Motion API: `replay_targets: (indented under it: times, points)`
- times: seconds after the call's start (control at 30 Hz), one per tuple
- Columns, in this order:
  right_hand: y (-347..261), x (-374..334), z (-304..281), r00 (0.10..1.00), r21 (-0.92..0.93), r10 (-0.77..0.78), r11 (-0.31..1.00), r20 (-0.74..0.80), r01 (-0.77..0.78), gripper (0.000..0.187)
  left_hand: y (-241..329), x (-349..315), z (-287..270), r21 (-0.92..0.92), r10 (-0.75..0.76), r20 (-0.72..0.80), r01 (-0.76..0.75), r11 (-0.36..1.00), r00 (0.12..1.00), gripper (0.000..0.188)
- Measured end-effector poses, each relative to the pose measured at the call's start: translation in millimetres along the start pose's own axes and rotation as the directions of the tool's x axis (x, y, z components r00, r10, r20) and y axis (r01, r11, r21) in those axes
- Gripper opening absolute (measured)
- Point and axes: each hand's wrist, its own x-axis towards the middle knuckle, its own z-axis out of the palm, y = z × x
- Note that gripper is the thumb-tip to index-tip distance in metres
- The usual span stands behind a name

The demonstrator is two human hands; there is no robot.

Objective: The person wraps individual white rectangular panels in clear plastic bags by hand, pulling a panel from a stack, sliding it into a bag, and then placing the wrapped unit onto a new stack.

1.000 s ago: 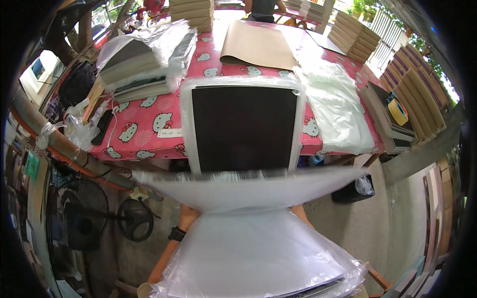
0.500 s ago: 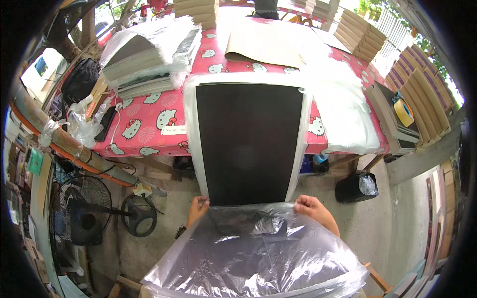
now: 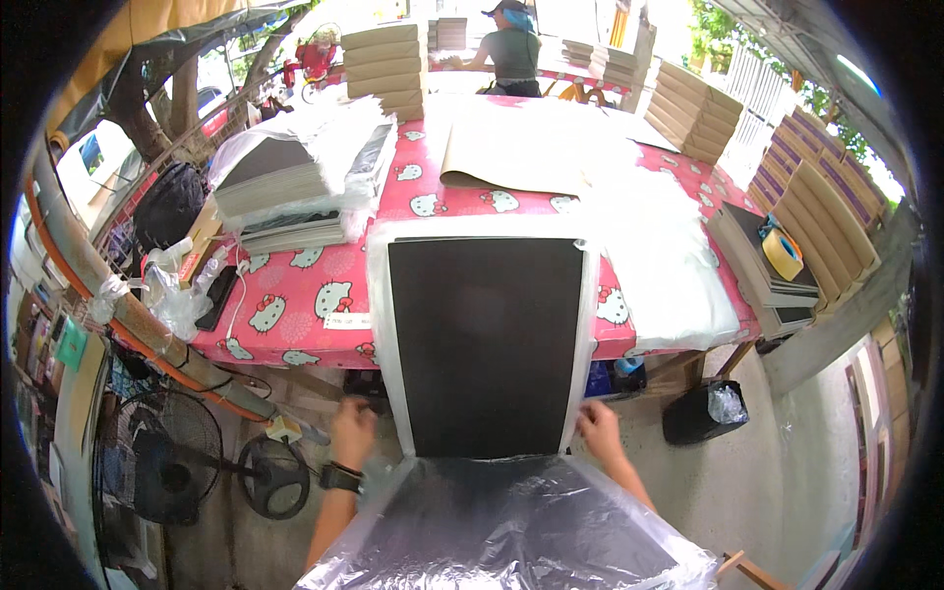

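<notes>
A large black rectangular sheet (image 3: 485, 344) lies in front of me on a slightly wider layer of clear-white plastic (image 3: 390, 393), reaching from the table toward my body. Across its near end and over my lap hangs a clear shiny plastic sheet (image 3: 511, 521). My left hand (image 3: 354, 431), with a dark watch at the wrist, is left of the black sheet and apart from it; its loosely bent fingers are somewhat blurred and hold nothing visible. On the other side, my right hand (image 3: 600, 430) has bent, slightly parted fingers close beside the plastic edge, with nothing visible in them.
The table has a pink patterned cover (image 3: 285, 339). Plastic-wrapped stacks (image 3: 280, 187) stand left, white plastic sheets (image 3: 678, 265) lie right, beside stacked boards and a tape roll (image 3: 783, 254). A fan (image 3: 162, 472) and black bin (image 3: 703, 413) are below. Another person (image 3: 511, 54) is beyond.
Both hands have come off the clear plastic's edge, which they were pinching. The left has moved outward to the left. My view has tilted up, showing the person beyond the table.
</notes>
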Motion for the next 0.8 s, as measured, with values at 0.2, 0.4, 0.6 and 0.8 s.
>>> replay_targets:
  times: [0.2, 0.4, 0.6, 0.8]
  points:
    - [-181, -26, -16, -0.307, 0.809, -0.763, 0.587, 0.568, 0.037, 0.060, 128, 108, -127, -0.597, -0.045, -0.213, -0.094, 0.797, 0.976, 0.020]
    - [-65, -8, 58, 0.305, -0.036, 0.020, 0.998, 0.952, 0.047, 0.060, 209, 102, -113, -0.918, 0.355, 0.394, 0.385, 0.098, 0.848, 0.024]
    - [-187, 31, 17, 0.752, 0.601, -0.516, 0.773, 0.409, 0.204, 0.042, 250, 94, -61, -0.845, 0.264, 0.422, 0.481, -0.233, 0.868, 0.024]
    - [-215, 22, 31, 0.877, 0.677, -0.383, 0.730, 0.291, 0.094, 0.028, 246, 80, -31, -0.983, 0.176, 0.169, 0.179, -0.042, 0.970, 0.033]
